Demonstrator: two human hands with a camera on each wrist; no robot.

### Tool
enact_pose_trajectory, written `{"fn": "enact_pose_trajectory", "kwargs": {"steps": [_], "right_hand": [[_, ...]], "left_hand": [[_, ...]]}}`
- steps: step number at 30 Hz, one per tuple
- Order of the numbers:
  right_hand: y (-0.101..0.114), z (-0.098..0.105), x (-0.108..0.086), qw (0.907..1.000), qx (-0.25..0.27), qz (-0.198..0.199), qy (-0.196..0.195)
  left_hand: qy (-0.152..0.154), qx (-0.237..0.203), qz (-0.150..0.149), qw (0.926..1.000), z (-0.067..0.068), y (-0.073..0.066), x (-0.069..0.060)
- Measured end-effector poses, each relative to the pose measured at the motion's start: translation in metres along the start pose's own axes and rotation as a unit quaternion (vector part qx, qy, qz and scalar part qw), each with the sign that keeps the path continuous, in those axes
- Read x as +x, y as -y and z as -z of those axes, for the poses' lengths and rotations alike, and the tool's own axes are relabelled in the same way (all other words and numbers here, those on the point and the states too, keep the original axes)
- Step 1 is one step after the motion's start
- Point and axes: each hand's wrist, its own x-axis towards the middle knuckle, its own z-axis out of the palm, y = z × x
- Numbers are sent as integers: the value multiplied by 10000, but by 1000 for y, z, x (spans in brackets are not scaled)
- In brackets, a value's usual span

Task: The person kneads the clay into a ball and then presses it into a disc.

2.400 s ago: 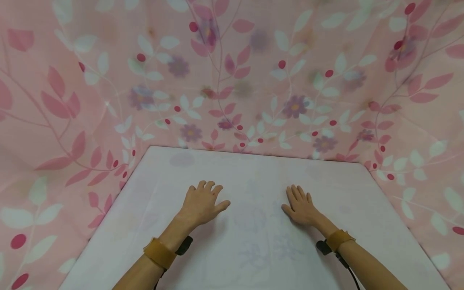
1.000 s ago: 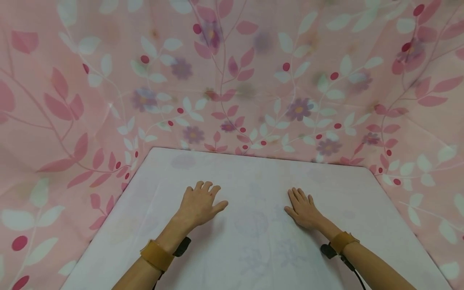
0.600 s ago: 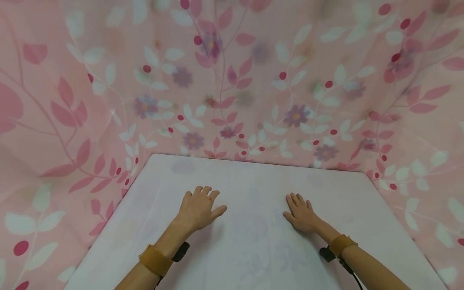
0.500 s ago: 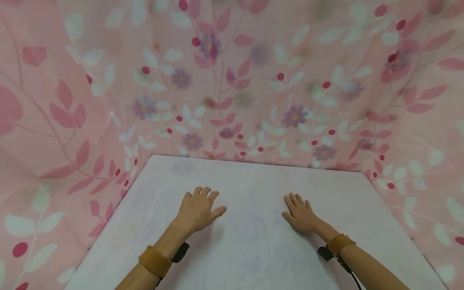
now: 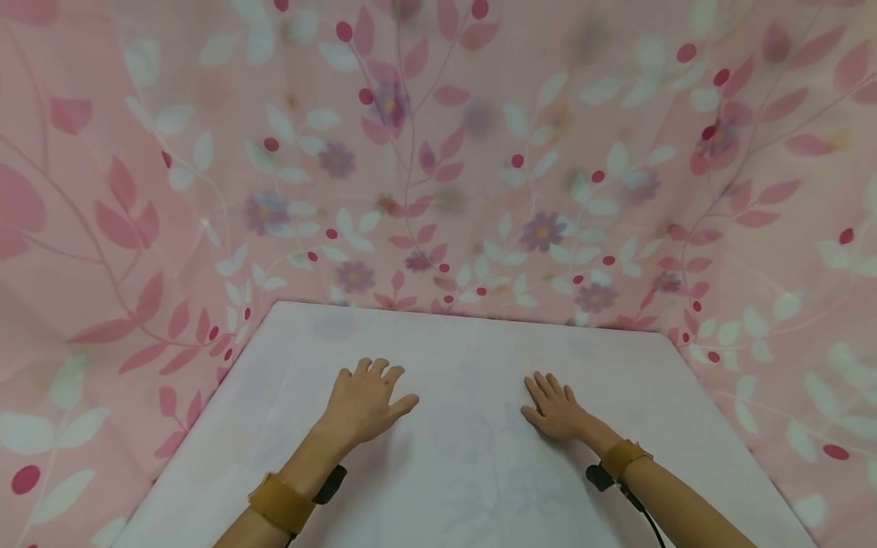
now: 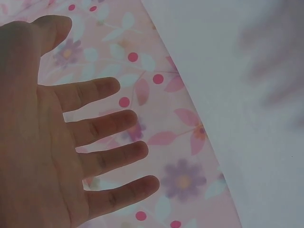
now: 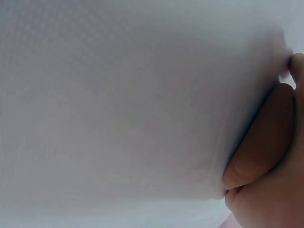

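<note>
My left hand [image 5: 363, 403] hovers palm down above the left half of a white-covered table [image 5: 473, 472], its shadow falling on the cloth below. In the left wrist view the palm and spread fingers [image 6: 104, 130] show, with nothing held. Farther right, my right hand [image 5: 553, 407] lies low over the cloth with fingers extended; it appears to rest on it. The right wrist view has part of that hand [image 7: 266, 137] close against the white surface, most of the fingers out of sight. Neither hand holds a thing.
Pink cloth [image 5: 438, 190] printed with leaves, berries and flowers hangs behind the table and along both sides. A tan strap [image 5: 281, 502] with a small black camera [image 5: 330, 485] circles the left wrist; another strap [image 5: 625, 458] and cable are on the right.
The head view has tilted up and turned slightly right, so table and hands appear lower and farther left. Both hands keep about the same pose over the table.
</note>
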Motion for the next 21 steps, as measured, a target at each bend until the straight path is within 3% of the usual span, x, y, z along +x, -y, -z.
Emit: {"fn": "enact_pose_trajectory", "kwargs": {"steps": [9, 13, 21], "right_hand": [[18, 15, -11, 9999, 20, -79, 128], [20, 14, -13, 9997, -154, -184, 96], [22, 17, -14, 9998, 24, -210, 31]], "left_hand": [[-21, 88, 41, 10000, 5, 0, -5], [-43, 88, 21, 10000, 7, -1, -6], [-63, 112, 31, 9999, 11, -3, -9]]}}
